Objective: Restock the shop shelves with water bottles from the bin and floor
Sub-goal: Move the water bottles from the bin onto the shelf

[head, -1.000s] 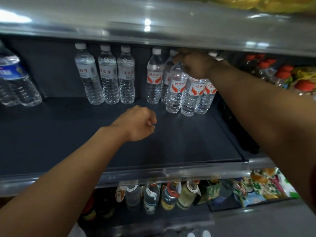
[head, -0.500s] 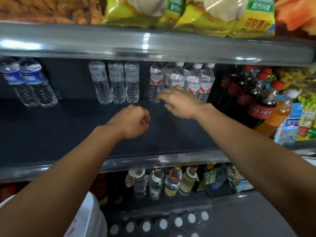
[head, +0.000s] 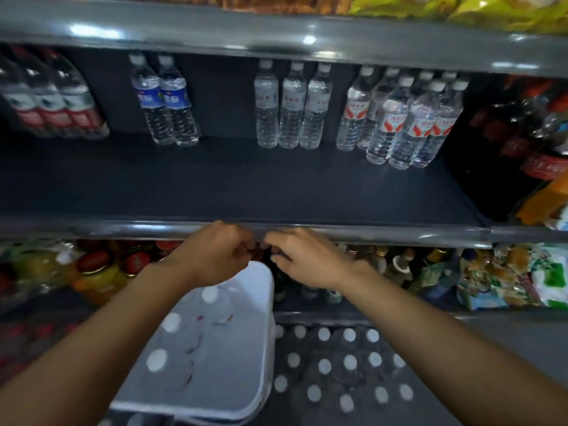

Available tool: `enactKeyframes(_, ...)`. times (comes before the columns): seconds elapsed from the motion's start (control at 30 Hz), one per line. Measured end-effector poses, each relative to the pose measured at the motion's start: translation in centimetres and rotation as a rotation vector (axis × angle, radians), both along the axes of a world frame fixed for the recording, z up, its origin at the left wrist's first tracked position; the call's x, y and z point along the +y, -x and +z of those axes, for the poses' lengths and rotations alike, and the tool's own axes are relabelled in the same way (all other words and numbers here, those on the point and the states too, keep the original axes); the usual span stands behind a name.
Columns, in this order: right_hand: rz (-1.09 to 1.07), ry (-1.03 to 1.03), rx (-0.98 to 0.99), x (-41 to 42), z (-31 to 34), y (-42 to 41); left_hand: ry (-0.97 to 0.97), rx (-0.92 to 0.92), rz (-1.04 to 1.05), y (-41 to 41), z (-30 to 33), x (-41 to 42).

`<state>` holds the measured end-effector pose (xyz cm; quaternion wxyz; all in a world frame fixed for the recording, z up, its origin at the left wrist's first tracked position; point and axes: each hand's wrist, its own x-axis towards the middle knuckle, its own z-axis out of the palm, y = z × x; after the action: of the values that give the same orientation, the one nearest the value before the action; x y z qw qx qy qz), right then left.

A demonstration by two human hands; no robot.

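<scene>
My left hand is curled into a fist and holds nothing, just below the front lip of the dark shelf. Beside it my right hand is empty, its fingers loosely bent. Both hover over the far end of the white bin, which holds several white-capped water bottles. To the right of the bin a pack of capped bottles sits on the floor. At the back right of the shelf stand several red-labelled water bottles.
Three white-labelled bottles and two blue-labelled ones stand at the shelf's back. Wrapped bottles are at the far left, cola bottles at the right. Jars and snack bags fill the lower shelf.
My right hand let go of the red-labelled bottles and drew back off the shelf. Both hands dropped below the shelf lip, over the bin. The view tilted down and left.
</scene>
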<state>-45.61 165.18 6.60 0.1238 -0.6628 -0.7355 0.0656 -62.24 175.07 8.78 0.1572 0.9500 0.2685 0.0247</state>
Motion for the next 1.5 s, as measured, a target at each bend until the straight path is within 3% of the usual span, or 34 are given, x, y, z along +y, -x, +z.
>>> enactKeyframes(0.43, 0.172, 0.233, 0.169, 4.3, -8.9, 15.8, 0.116, 0.168, 0.185, 16.0, -7.9, 0.3)
enactKeyframes(0.9, 0.212, 0.432, 0.040, 5.3, -14.1, 20.0, 0.149, 0.142, 0.201, 19.7, -10.1, 1.5)
enactKeyframes(1.13, 0.183, 0.428, 0.147, 4.1, -13.1, 18.6, 0.158, 0.129, 0.189, 19.2, -9.1, 1.4)
enactKeyframes(1.5, 0.063, 0.320, 0.207, 2.4, -5.9, 12.5, 0.076, 0.046, 0.153, 15.2, -5.7, 1.5)
